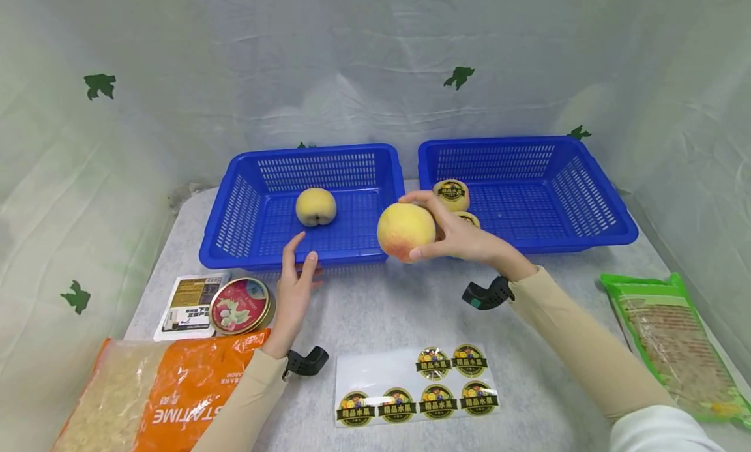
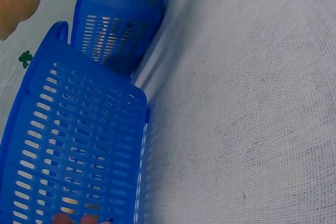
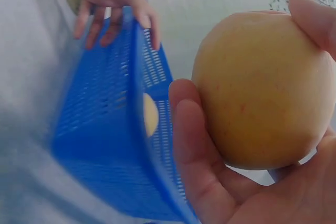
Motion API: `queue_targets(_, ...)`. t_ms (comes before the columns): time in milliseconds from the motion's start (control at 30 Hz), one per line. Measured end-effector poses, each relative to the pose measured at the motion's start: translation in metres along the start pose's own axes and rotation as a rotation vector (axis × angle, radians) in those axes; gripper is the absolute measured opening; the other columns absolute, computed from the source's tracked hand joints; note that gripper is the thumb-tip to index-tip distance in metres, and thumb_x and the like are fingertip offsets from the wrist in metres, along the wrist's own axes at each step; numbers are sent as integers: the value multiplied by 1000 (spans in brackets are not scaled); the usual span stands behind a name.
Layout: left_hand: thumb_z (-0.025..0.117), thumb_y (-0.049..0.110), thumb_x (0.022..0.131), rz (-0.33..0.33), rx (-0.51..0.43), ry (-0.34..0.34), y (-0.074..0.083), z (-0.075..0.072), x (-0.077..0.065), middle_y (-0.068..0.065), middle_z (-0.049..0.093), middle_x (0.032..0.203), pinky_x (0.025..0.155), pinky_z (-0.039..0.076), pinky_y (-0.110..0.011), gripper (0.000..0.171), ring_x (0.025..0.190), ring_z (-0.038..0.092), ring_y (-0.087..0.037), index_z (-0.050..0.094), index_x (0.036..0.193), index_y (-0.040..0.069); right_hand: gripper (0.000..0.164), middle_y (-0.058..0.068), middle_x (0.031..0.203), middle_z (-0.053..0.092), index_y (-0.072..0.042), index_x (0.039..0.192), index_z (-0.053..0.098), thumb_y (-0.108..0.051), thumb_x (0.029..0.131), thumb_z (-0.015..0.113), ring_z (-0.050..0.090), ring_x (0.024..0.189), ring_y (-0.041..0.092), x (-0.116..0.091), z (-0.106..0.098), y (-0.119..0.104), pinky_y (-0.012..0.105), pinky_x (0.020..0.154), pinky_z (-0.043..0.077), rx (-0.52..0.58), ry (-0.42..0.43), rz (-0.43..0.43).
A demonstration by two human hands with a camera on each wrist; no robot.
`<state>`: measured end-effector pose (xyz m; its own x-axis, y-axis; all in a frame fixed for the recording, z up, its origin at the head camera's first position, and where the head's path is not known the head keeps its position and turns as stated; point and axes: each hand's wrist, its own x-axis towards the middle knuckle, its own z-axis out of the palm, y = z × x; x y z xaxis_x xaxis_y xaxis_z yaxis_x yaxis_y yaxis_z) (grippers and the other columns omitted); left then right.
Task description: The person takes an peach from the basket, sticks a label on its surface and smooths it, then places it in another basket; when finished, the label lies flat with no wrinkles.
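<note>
The right hand grips a yellow fruit, thumb and fingers curled round it, and holds it in the air beside the gap between two blue baskets, near the front right corner of the left basket. The fruit is round and plump – pale yellow over most of its skin, with a pinkish-red blush low down by the thumb. Close up, the right wrist view shows a smooth surface dotted with tiny reddish specks, its yellow deepening toward the underside. The left hand holds nothing, its fingers loosely extended at the left basket's front rim; whether they touch it, I cannot tell. Another yellow fruit lies inside that basket, while labelled fruits sit in the right basket. A sticker sheet lies on the counter.
</note>
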<state>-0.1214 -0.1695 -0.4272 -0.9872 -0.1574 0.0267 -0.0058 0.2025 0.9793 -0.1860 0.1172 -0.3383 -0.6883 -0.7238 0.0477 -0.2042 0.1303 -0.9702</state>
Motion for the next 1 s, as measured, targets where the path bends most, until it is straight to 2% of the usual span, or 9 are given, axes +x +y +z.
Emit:
queue_targets(67, 43, 44, 92, 1, -5, 0, 0, 0, 0, -23, 48, 108, 80, 47, -48, 50, 97, 53, -37, 26, 138, 33, 72, 2, 137, 25, -25, 138, 24, -13, 81, 67, 49, 107, 28, -8, 4, -3, 41, 82, 47, -8, -17, 12)
queue_targets(200, 43, 44, 92, 5, -6, 8, -1, 0, 0, -21, 49, 106, 79, 48, -46, 50, 96, 54, -36, 27, 138, 33, 71, 3, 139, 22, -22, 140, 25, -7, 83, 63, 50, 106, 29, -22, 11, -8, 41, 82, 46, 23, -51, 55)
queue_targets(433, 42, 43, 93, 5, 7, 6, -1, 1, 0, -24, 48, 108, 80, 47, -47, 51, 98, 53, -36, 25, 140, 31, 69, 1, 137, 25, -27, 136, 29, -7, 81, 66, 50, 104, 31, -39, 17, 28, 42, 79, 48, 71, -44, 73)
queue_targets(733, 43, 42, 93, 3, 2, 13, 0, 2, -1, -21, 50, 106, 80, 46, -48, 48, 97, 53, -36, 27, 138, 33, 64, 6, 138, 25, -22, 137, 27, -13, 85, 61, 44, 111, 32, -60, 24, 62, 43, 83, 45, 118, -53, 81)
queue_targets(867, 43, 41, 93, 5, 0, 17, 0, 2, -1, -20, 51, 105, 79, 47, -48, 50, 96, 54, -36, 28, 139, 29, 65, 6, 139, 21, -24, 137, 27, -13, 84, 63, 53, 99, 34, -65, 32, 74, 45, 80, 47, 133, -9, 138)
queue_targets(1000, 43, 40, 93, 16, -9, 16, -1, 1, 0, -21, 51, 103, 78, 48, -48, 51, 95, 54, -36, 27, 139, 26, 66, 7, 139, 20, -27, 136, 29, -14, 83, 66, 60, 82, 36, -64, 45, 82, 46, 74, 50, 133, 96, 215)
